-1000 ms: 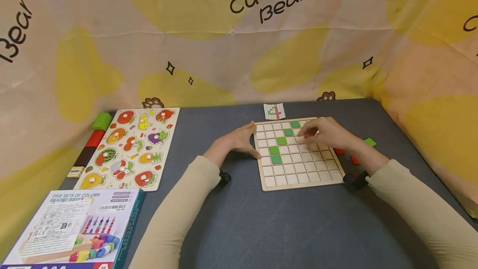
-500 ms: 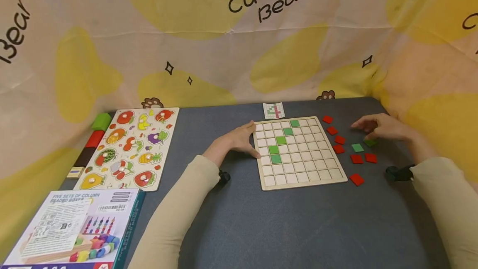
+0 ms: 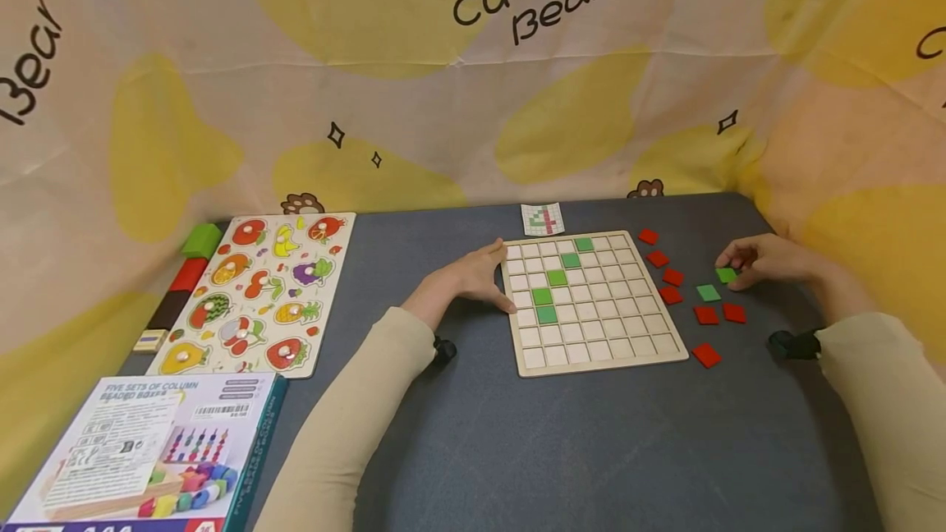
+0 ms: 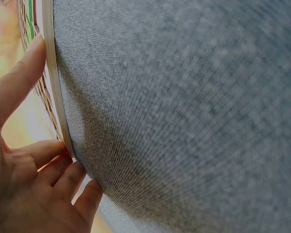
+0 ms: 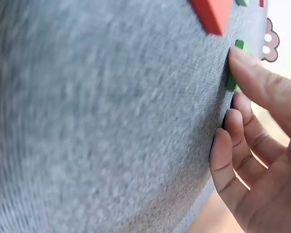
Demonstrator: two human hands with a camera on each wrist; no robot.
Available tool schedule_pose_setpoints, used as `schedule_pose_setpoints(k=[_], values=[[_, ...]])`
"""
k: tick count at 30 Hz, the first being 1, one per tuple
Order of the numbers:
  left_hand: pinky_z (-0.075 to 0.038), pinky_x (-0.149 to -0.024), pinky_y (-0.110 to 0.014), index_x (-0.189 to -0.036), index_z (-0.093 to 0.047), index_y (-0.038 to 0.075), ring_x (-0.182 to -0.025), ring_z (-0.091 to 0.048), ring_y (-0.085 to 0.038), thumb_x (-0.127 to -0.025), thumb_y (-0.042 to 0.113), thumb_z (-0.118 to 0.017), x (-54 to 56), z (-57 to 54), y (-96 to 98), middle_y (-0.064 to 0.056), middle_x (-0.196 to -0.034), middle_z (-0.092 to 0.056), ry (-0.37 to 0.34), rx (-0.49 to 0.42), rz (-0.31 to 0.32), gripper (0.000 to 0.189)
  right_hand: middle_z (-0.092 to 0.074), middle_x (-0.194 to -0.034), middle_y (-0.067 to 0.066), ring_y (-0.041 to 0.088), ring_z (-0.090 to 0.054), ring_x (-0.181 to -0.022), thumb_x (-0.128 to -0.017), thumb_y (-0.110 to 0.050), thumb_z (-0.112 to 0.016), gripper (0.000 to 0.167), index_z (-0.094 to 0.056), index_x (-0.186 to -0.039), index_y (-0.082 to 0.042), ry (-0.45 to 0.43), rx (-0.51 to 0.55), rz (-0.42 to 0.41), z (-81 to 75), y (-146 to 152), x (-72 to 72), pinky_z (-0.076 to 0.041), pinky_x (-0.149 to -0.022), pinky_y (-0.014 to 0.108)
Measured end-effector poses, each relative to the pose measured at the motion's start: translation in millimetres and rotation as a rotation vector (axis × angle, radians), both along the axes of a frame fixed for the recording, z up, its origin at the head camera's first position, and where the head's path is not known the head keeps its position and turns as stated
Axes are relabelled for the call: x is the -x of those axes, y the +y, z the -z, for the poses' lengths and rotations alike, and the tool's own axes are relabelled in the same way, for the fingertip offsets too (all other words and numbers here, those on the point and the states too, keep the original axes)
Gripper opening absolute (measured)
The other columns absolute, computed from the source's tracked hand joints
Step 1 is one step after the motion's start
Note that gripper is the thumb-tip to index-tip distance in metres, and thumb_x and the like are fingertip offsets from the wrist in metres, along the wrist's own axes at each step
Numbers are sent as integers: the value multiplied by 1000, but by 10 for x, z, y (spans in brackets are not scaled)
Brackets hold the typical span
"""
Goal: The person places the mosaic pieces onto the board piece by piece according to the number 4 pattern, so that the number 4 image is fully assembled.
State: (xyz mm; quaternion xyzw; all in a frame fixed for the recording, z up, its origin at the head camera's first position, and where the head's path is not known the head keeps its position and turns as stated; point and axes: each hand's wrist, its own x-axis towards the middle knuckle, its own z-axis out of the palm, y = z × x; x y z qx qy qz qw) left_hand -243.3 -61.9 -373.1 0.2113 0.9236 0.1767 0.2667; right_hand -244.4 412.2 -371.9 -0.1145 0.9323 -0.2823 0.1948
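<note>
My left hand point(image 3: 473, 276) touches the left edge of a wooden grid board point(image 3: 597, 349), with thumb and fingers spread apart. In the left wrist view, the thumb and fingertips point(image 4: 39, 46) rest on the board's side. Several green square tiles point(image 3: 556, 277) sit in its white cells, forming a slanted line that turns at the lower left. To the right of the board, my right hand point(image 3: 769, 261) pinches a green tile point(image 3: 727, 275) at the table surface. The right wrist view has the thumb on that tile point(image 5: 232, 77); the index fingertip is partly hidden.
Another green tile point(image 3: 708, 293) and several red tiles point(image 3: 705, 355) lie right of the board. Behind it is a small pattern card point(image 3: 542, 220). At the left are a fruit puzzle board point(image 3: 269, 327), a row of coloured blocks point(image 3: 188, 273) and a bead-set box point(image 3: 244, 425).
My right hand has moved from over the board to the loose tiles on the right and taken hold of a green one. The left hand stays at the board's edge.
</note>
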Motion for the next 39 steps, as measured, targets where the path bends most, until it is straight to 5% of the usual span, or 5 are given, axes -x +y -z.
schedule_pose_setpoints(k=[9,18,31,39], values=[[-18,-128,-48,-161,-8,14,-158,-4,-27,-83,45,-78,-2,8,-5,-4,-170,4,2,1,-3,109,-66,-78,2,4,-54,-65,-82,-14,-79,30,-63,-98,5,78,-59,68,-78,-159,-4,-47,-62,21],[-16,-128,-49,-161,-7,14,-158,-4,-27,-83,46,-77,2,3,-14,-4,-170,5,0,7,-5,109,-70,-89,2,4,-57,-74,-84,-29,-80,26,-71,-99,-9,234,-47,99,-247,-818,-69,-46,-67,22],[-16,-128,-48,-161,-5,14,-158,-3,-27,-83,46,-78,2,-1,9,-4,-170,5,-2,9,-2,111,-74,-91,6,13,-67,-79,-86,-12,-76,9,-75,-95,-13,211,183,-128,-101,-1831,-356,-53,-70,22],[-17,-128,-49,-161,-6,15,-158,-3,-27,-83,45,-78,-6,1,16,-3,-170,5,-7,5,-14,110,-77,-92,4,9,-66,-78,-86,-5,-73,11,-78,-92,-12,198,154,-182,0,-2111,-428,-53,-72,23]])
